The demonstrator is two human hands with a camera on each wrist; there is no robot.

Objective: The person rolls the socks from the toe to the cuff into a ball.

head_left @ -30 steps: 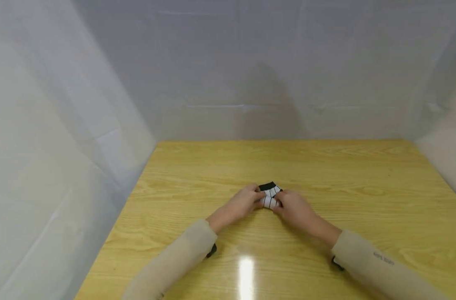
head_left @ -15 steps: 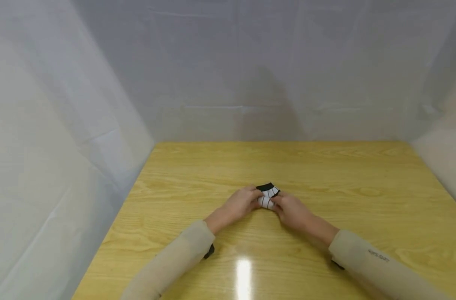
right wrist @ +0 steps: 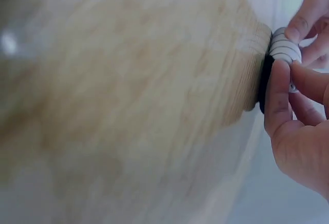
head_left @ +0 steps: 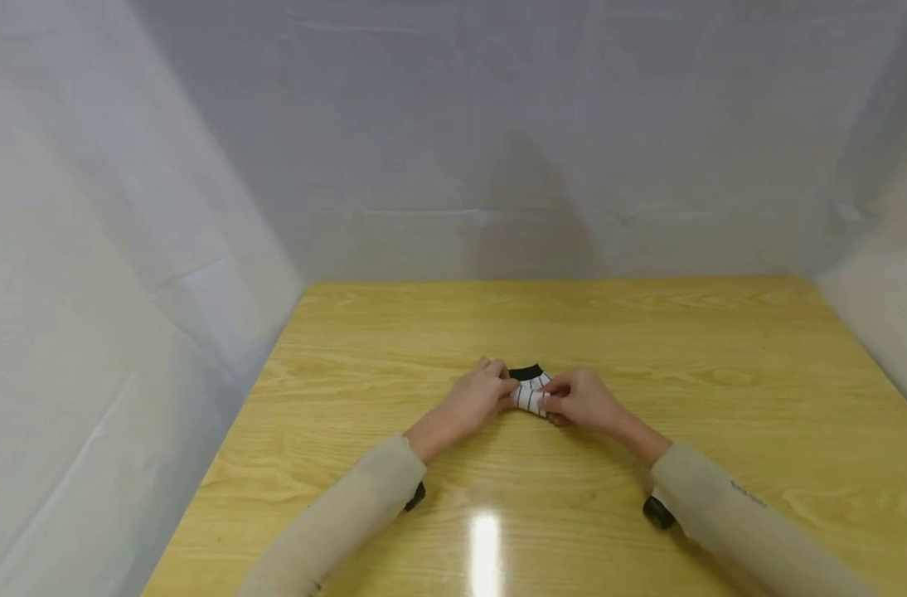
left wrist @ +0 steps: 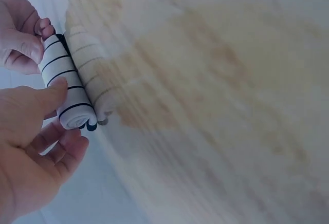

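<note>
You pinched the rolled striped sock (head_left: 531,391) from both ends, left hand (head_left: 478,398) and right hand (head_left: 582,399) curled round it, keeping the roll tight near the table's (head_left: 722,348) middle.

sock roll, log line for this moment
striped sock roll on table | left hand pinches it | right hand pinches it

Left hand (head_left: 477,396), right hand (head_left: 582,399), fingers curled
</note>
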